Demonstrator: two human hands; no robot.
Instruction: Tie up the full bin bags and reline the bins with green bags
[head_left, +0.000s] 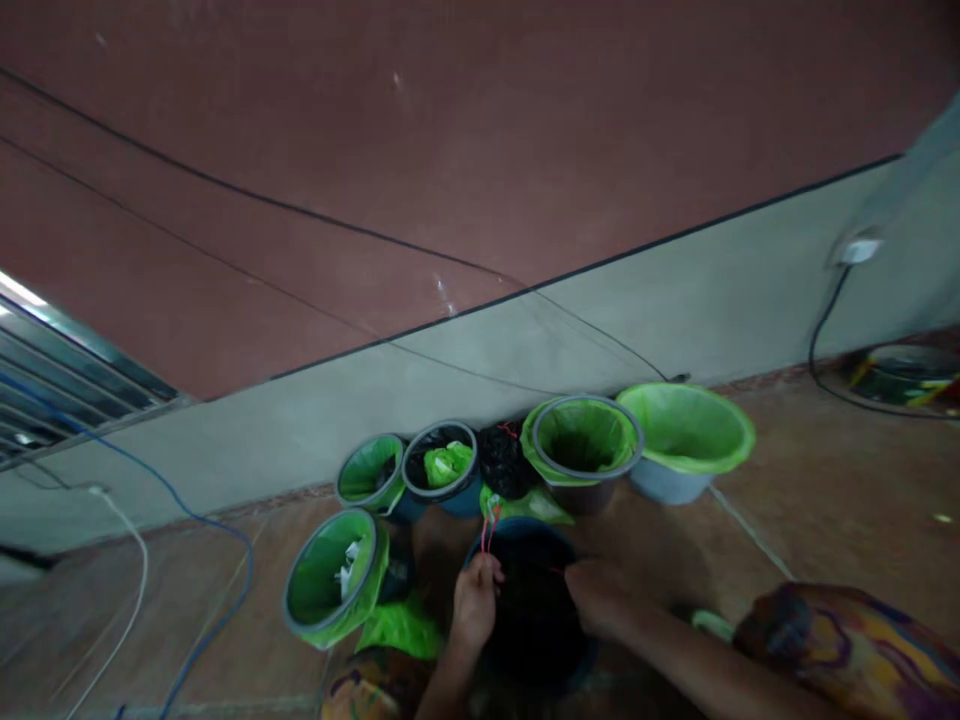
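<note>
In front of me on the floor stands a dark bin (517, 528) lined with a black trash bag (536, 630); its inside is very dark. My left hand (476, 600) is closed at the bin's left side, pinching a red drawstring (490, 528) whose loop sticks up above the fingers. At the right side of the bin is my right hand (600, 597), closed, with a thin bit of red string showing by its fingers. Just behind the bin lie a knotted black bag (504, 462) and a green plastic bag (541, 505).
Several lined bins surround the work: a green-lined bin (330, 575) at left, a black-lined bin (459, 490) behind, and a wide green-lined tub (682, 430) by the wall. A blue cable (217, 620) and a white cable (139, 590) cross the floor at left.
</note>
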